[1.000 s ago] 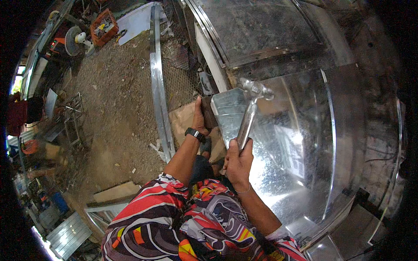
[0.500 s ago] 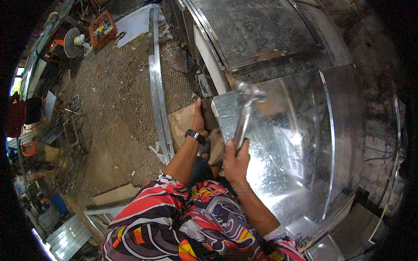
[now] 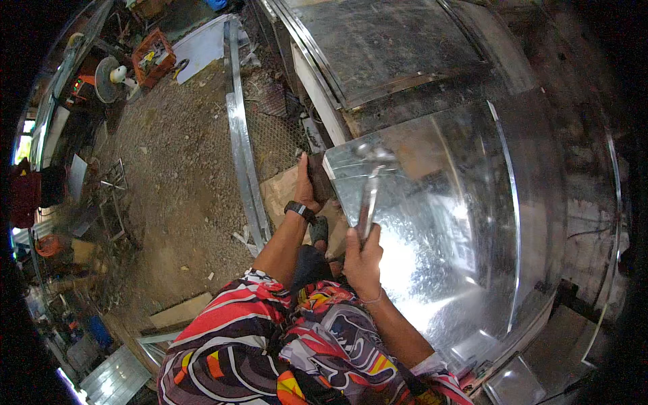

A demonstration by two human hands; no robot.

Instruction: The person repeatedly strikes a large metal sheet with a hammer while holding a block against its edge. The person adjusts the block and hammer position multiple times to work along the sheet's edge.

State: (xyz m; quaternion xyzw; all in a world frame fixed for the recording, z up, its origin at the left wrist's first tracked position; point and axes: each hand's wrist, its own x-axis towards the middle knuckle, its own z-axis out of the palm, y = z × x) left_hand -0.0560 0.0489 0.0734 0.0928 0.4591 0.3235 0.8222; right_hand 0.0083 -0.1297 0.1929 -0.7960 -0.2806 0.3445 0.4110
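Observation:
My right hand (image 3: 364, 263) is closed round the handle of a hammer (image 3: 368, 202), whose blurred metal head is over the near left corner area of a shiny sheet of metal (image 3: 432, 202). My left hand (image 3: 307, 189), with a watch at the wrist, grips a dark brown block (image 3: 319, 174) against the sheet's left edge. Its thumb side shows, pointing forward; the other fingers are mostly hidden behind the block. A narrow bent lip (image 3: 328, 167) stands at that edge beside the block. Reflections shine brightly across the sheet.
A dark worktop (image 3: 385, 47) lies beyond the sheet. Long metal channels (image 3: 241, 142) rest on the dirt floor to my left, near wire mesh (image 3: 280, 135). Farther left are an orange crate (image 3: 152, 59) and a fan (image 3: 110, 79). My foot (image 3: 319, 231) is below the bench edge.
The hammer head has moved slightly left and down toward the sheet's edge, with my right hand shifting a little left. My left hand stays at the block. The whole view has shifted slightly.

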